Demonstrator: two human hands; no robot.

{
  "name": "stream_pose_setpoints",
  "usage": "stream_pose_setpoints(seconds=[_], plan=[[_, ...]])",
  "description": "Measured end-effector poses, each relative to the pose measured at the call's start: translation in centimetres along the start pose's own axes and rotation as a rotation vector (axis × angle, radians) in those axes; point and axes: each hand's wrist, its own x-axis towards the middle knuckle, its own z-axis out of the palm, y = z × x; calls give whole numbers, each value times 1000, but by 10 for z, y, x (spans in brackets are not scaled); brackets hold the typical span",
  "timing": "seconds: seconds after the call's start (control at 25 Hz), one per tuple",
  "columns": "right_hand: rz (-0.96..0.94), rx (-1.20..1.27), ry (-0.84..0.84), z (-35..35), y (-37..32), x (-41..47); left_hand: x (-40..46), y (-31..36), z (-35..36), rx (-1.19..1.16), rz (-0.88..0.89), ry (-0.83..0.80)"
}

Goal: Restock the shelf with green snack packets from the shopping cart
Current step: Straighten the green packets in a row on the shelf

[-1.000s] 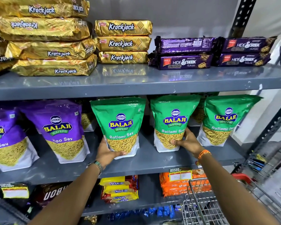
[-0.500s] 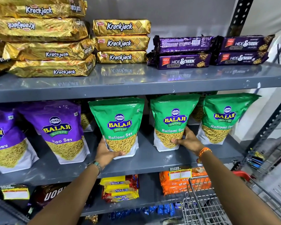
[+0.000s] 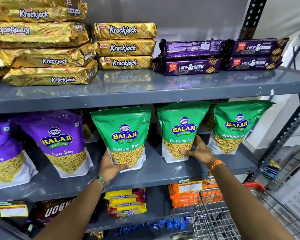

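Three green Balaji Ratlami Sev packets stand upright on the grey middle shelf (image 3: 163,172). My left hand (image 3: 109,166) grips the bottom left corner of the left green packet (image 3: 123,134). My right hand (image 3: 198,151) holds the lower right edge of the middle green packet (image 3: 180,129). The right green packet (image 3: 235,127) stands free beside it, with more packets partly hidden behind. The wire shopping cart (image 3: 213,220) shows at the bottom right; its contents are out of sight.
Purple Balaji Aloo Sev packets (image 3: 59,141) stand to the left. Gold Krackjack packs (image 3: 125,47) and purple Hide & Seek packs (image 3: 190,66) fill the top shelf. Marie biscuits (image 3: 126,203) and orange packs (image 3: 185,196) lie below. A perforated upright (image 3: 284,134) bounds the right side.
Both hands stay on the same two green packets. The left and middle packets have shifted only slightly on the shelf; the view has tilted a little.
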Motion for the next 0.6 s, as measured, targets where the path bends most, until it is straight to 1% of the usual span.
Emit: stream_pose_setpoints(seconds=[0.08,0.12,0.16,0.2,0.24,0.28,0.32,0.36,0.44,0.52,0.6], plan=[[19,40,92,-4,5,-9,0,-2,0,-4,-1,-4],[29,76,180,-9,12,-15,-1,-2,0,-6,0,-7],[32,129,309,-14,19,-22,-2,-2,0,-5,7,-8],[15,188,478,-22,24,-31,0,-2,1,-3,18,-9],[3,195,671,-31,28,-38,0,-2,2,5,34,-9],[1,138,858,-41,29,-43,0,-2,2,12,46,-4],[12,32,981,-50,29,-45,1,-1,2,27,52,3],[32,-64,1029,-59,29,-46,0,-1,3,39,53,7],[78,-195,1015,-68,26,-39,-3,1,5,46,54,24],[93,-242,969,-69,21,-25,-4,4,3,60,69,42],[102,-255,958,-68,23,-15,-5,6,4,91,86,43]])
